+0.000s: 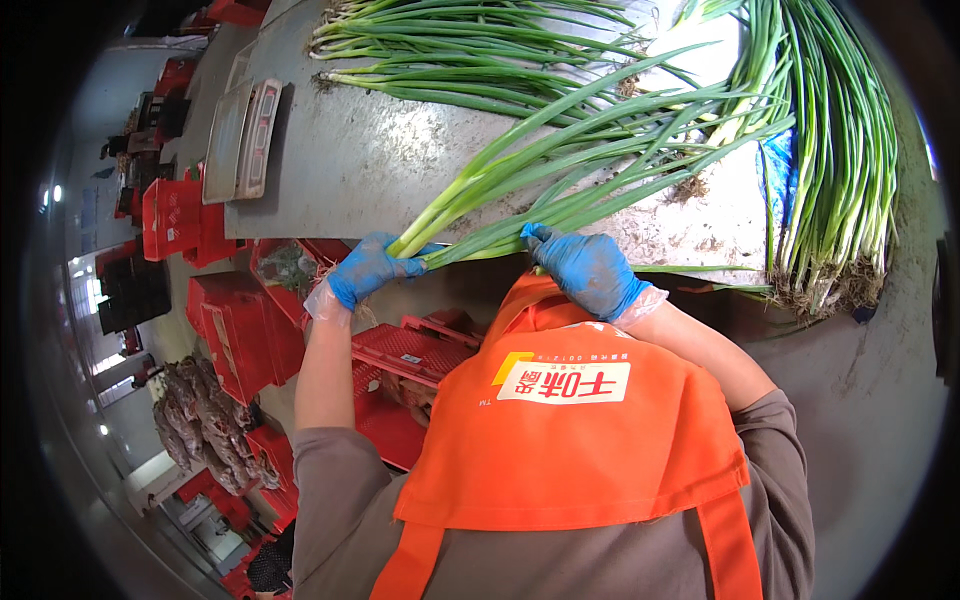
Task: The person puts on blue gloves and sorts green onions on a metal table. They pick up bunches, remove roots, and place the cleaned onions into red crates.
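In a soiled blue glove, my left hand (375,268) grips a few green onions (480,180) by their white ends, roots hanging below the fist. Their leaves stretch away over the metal table (360,180). My right hand (589,271), gloved the same way, is closed at the table's near edge on green onion leaves beside the held stalks; the fingers hide exactly what they pinch. Beyond lie more green onions (465,60) with roots to the left. A thick pile of green onions (840,165) hangs over the table's right part, roots towards me.
A flat weighing scale (244,142) sits at the table's left end. Red plastic crates (240,330) stand on the floor at left, and another red crate (405,349) is below the edge. Blue plastic (780,169) shows beside the right pile. Filled bags (199,420) are stacked farther left.
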Action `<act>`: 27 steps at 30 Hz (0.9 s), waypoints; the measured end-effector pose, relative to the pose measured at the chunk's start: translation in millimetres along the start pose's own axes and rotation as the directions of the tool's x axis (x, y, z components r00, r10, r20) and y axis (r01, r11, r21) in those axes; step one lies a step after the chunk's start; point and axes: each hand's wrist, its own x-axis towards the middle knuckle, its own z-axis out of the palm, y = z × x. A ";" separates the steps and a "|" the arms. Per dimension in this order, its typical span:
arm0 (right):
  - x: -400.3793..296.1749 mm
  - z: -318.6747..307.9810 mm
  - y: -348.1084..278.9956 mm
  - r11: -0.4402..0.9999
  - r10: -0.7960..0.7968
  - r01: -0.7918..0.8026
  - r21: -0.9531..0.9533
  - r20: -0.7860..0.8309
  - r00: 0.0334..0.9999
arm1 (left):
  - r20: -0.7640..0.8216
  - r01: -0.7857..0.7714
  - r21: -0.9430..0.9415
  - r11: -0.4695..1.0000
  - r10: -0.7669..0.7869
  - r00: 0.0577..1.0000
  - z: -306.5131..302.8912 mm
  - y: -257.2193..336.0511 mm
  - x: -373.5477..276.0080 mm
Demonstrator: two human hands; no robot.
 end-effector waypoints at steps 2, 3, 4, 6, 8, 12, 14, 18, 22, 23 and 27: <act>3.5 2.9 -1.0 1.000 -0.010 0.010 0.028 -0.003 1.000 | -0.017 -0.061 -0.035 0.997 0.061 0.998 2.5 -2.8 0.4; 7.2 8.4 -2.4 0.997 -0.008 0.010 0.074 -0.014 1.000 | -0.037 -0.084 -0.045 0.995 0.082 0.996 0.5 -4.5 -2.9; 11.2 13.2 -3.4 0.993 -0.007 0.010 0.121 -0.025 1.000 | -0.038 -0.098 -0.012 0.995 0.097 0.995 -1.2 -5.4 -2.5; 22.2 21.0 -0.4 0.988 -0.012 0.024 0.156 -0.076 0.997 | -0.041 -0.119 0.051 0.992 0.121 0.992 -3.7 -7.1 1.6; 39.7 21.3 -5.4 0.983 -0.031 0.062 0.172 -0.178 0.984 | -0.021 -0.114 -0.020 0.993 0.114 0.993 -1.2 7.4 -4.8; 65.2 40.1 -24.1 0.984 -0.118 0.117 0.131 -0.004 0.993 | -0.009 -0.037 -0.071 0.997 0.036 0.999 -5.1 1.5 1.0; 74.9 53.7 -30.4 0.980 -0.135 0.134 0.150 -0.005 0.991 | 0.004 -0.050 -0.016 0.999 0.050 0.999 -7.5 6.2 -1.9; 82.3 54.0 -32.5 0.973 -0.178 0.177 0.151 -0.003 0.984 | 0.071 -0.074 0.150 0.986 0.064 0.995 -19.6 25.1 -16.1; 97.0 38.7 -43.6 0.978 -0.206 0.203 0.036 0.161 0.965 | 0.113 -0.010 0.252 0.968 -0.019 0.993 -21.4 27.2 -8.3; 101.8 41.5 -49.8 0.981 -0.194 0.189 0.044 0.207 0.959 | 0.103 -0.029 0.256 0.966 0.002 0.995 -21.2 27.6 -8.9; 109.9 66.8 -67.6 0.981 -0.143 0.144 0.126 -0.020 0.990 | 0.085 -0.077 0.301 0.950 0.054 0.995 -19.1 25.4 -1.3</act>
